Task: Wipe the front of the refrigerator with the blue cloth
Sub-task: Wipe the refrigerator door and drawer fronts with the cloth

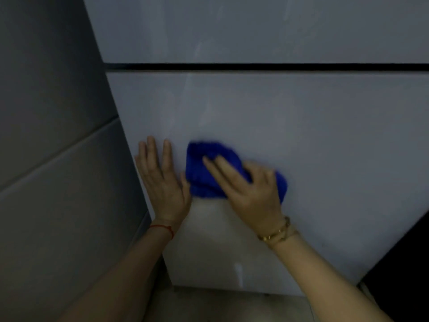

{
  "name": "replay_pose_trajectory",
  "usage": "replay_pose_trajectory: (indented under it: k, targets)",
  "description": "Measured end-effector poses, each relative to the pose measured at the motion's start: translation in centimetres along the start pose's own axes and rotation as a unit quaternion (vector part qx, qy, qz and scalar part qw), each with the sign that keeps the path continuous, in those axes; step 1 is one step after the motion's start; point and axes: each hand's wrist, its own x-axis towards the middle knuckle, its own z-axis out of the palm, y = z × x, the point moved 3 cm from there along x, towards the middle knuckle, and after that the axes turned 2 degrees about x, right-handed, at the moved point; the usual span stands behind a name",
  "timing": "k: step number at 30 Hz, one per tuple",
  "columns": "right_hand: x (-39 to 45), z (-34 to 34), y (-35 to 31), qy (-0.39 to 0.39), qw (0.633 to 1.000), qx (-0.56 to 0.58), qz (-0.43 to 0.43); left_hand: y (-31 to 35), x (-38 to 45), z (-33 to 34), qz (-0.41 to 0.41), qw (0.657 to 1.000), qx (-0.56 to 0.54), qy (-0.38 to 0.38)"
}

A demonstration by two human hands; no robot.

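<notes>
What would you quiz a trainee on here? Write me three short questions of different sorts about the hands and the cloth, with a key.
1. True or false: the left hand presses the blue cloth against the refrigerator door.
2. Multiple choice: the cloth is A) above the black gap between the door panels, B) on the lower panel, below the gap, C) on the floor.
3. Fill in: the red string bracelet is on the ___ wrist.

Key: 1. False: the right hand lies spread on the cloth, and the left hand rests flat on the door beside it. 2. B. 3. Left; the right wrist wears gold bracelets.
</notes>
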Motion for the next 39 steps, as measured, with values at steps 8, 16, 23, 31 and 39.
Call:
replay_pose_trajectory:
  k: [8, 16, 23, 31, 39]
  targets:
    - [-5.4, -4.3, 10.2, 0.002, 0.978, -0.056, 0.202, 0.0, 0.1, 0.0, 0.015, 1.000, 0.017, 0.004]
    - [-8.6, -2.5, 5.9, -0.060, 0.981, -0.079, 0.165, 3.0, -0.1, 1.2, 0.083, 0.997, -0.009, -0.002]
    - [-11.7, -4.8, 11.0, 0.007, 0.917, -0.064, 0.394, 3.1, -0.2, 1.7, 0.090, 0.996, 0.002, 0.020]
    - [-13.2, -2.4, 4.1, -0.104, 0.970, -0.074, 0.207, 2.8, -0.6, 1.6, 0.084, 0.996, 0.009, 0.027]
    - [-14.1, -4.7, 12.8, -0.004, 0.934, -0.052, 0.353, 2.4, -0.6, 1.8, 0.091, 0.995, 0.003, 0.037]
